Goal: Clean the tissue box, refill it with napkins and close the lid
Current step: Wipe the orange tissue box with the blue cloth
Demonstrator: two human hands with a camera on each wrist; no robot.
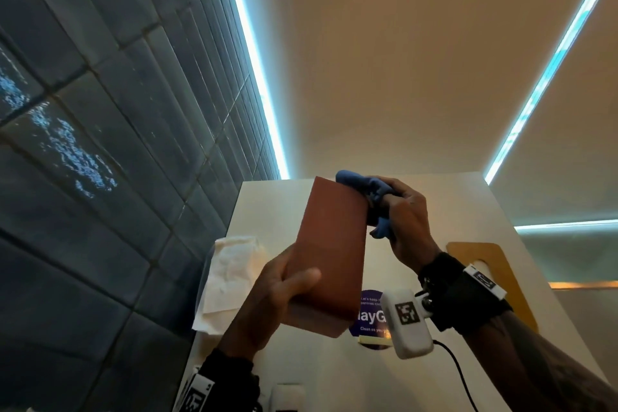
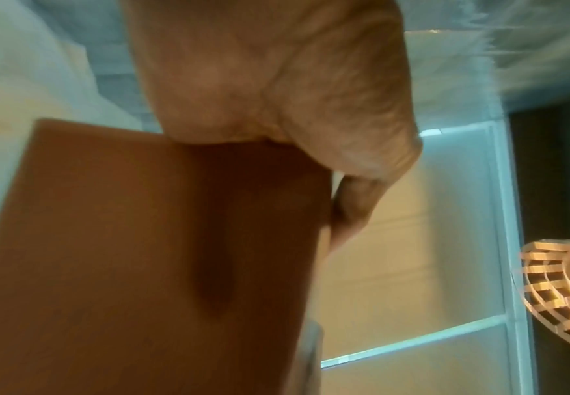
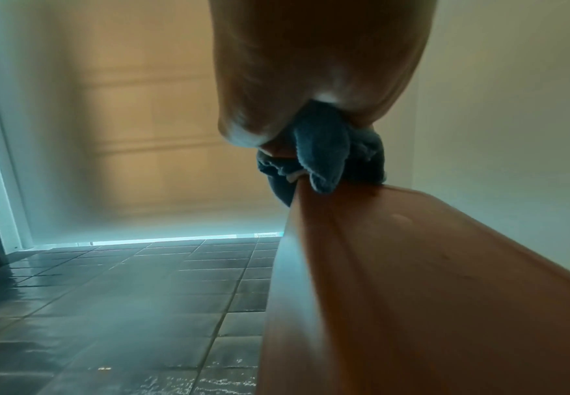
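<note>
over the white counter point(image 1: 301, 361) my left hand point(image 1: 267, 294) is gripping the brown tissue box point(image 1: 331, 244) raised so my right hand point(image 1: 408, 221), clutching a blue cloth point(image 1: 368, 187), is wiping its side

Left hand point(image 1: 281, 288): lower centre of the head view, raised, thumb across the near face of the tissue box point(image 1: 329, 251), fingers wrapped behind it. Right hand point(image 1: 406, 221): right of centre, raised higher, fingers curled round a bunched blue cloth point(image 1: 371, 197) pressed to the box's upper right edge. Both wrists: dark straps.
</note>
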